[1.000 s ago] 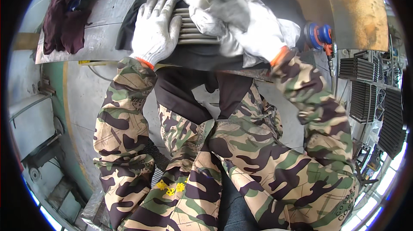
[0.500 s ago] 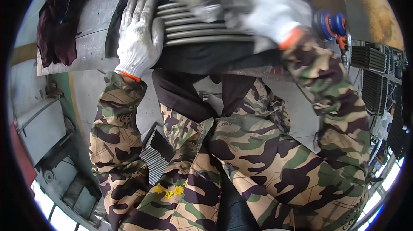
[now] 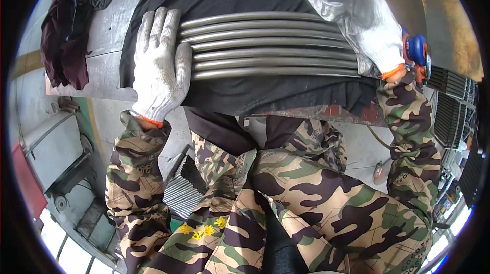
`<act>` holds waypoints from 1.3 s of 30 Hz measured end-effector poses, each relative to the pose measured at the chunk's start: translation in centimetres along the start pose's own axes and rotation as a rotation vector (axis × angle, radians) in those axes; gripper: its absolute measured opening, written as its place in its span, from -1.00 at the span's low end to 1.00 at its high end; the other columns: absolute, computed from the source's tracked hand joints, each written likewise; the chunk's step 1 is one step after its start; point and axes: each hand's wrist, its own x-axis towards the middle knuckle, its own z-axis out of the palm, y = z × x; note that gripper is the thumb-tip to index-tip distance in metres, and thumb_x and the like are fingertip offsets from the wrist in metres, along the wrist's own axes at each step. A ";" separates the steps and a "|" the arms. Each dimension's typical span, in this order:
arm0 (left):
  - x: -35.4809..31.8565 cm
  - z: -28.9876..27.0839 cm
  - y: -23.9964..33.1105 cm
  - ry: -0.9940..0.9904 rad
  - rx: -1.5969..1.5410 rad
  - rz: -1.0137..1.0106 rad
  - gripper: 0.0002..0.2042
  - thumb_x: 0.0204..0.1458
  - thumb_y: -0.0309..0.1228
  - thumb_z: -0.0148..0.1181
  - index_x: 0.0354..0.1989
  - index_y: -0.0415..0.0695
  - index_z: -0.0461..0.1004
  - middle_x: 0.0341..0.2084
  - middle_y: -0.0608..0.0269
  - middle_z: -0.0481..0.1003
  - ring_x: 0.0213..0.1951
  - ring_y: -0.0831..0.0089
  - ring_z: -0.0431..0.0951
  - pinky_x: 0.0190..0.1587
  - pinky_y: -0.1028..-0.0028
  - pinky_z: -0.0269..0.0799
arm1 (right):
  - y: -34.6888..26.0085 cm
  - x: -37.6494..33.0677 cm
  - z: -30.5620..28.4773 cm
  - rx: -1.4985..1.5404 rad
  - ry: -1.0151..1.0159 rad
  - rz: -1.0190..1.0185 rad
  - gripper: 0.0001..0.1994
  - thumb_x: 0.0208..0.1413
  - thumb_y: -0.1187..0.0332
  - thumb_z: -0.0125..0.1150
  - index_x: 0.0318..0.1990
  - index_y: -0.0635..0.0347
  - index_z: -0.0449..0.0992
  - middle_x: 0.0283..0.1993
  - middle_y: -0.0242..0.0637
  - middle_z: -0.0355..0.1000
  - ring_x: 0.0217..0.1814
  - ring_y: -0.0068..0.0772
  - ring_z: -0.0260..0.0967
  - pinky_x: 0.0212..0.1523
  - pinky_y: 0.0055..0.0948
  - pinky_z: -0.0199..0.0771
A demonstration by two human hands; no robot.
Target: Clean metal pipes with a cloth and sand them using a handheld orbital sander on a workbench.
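Hands [image 3: 161, 70] [image 3: 382, 36] flank rods [image 3: 273, 42]; yellow lettering [image 3: 209, 230] marks clothing [image 3: 326, 187].

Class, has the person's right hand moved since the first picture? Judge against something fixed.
Yes: the right hand has moved rightward, closer to the blue tool, uncovering more of the metal rods.

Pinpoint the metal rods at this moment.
In the head view, the metal rods lie at upper centre on the black cloth, between the left hand and the right hand.
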 end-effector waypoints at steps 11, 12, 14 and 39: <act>-0.4 -0.4 0.4 -0.008 0.009 0.002 -0.43 0.24 -0.39 0.14 0.43 -0.30 0.35 0.38 -0.34 0.33 0.45 -0.35 0.22 0.50 -0.09 0.10 | 0.4 -0.2 0.2 -0.034 0.039 -0.085 -0.55 0.17 0.13 0.37 0.19 0.02 0.54 0.04 -0.08 0.53 0.13 0.17 0.50 0.10 -0.01 0.54; -0.3 -0.4 0.5 -0.011 0.017 -0.004 -0.43 0.24 -0.38 0.13 0.43 -0.30 0.35 0.38 -0.33 0.33 0.45 -0.35 0.22 0.50 -0.09 0.10 | 0.4 -0.2 0.2 -0.042 0.025 -0.080 -0.55 0.17 0.13 0.37 0.19 0.02 0.54 0.04 -0.08 0.53 0.13 0.17 0.50 0.10 -0.01 0.54; -0.3 -0.4 0.6 -0.010 0.024 -0.012 -0.43 0.24 -0.37 0.13 0.43 -0.30 0.35 0.38 -0.33 0.33 0.45 -0.34 0.22 0.51 -0.09 0.10 | 0.5 -0.3 0.2 -0.048 0.042 -0.074 -0.56 0.17 0.14 0.37 0.18 0.03 0.54 0.03 -0.07 0.53 0.14 0.16 0.50 0.09 -0.02 0.54; -1.8 -0.7 1.6 -0.087 -0.009 -0.058 -0.38 0.26 -0.45 0.02 0.54 -0.22 0.21 0.50 -0.29 0.18 0.56 -0.29 0.05 0.57 -0.06 -0.02 | 0.0 -0.7 -0.5 0.056 0.009 -0.021 -0.50 0.17 0.22 0.43 0.23 0.14 0.50 0.09 -0.10 0.57 0.14 0.00 0.55 0.13 -0.17 0.55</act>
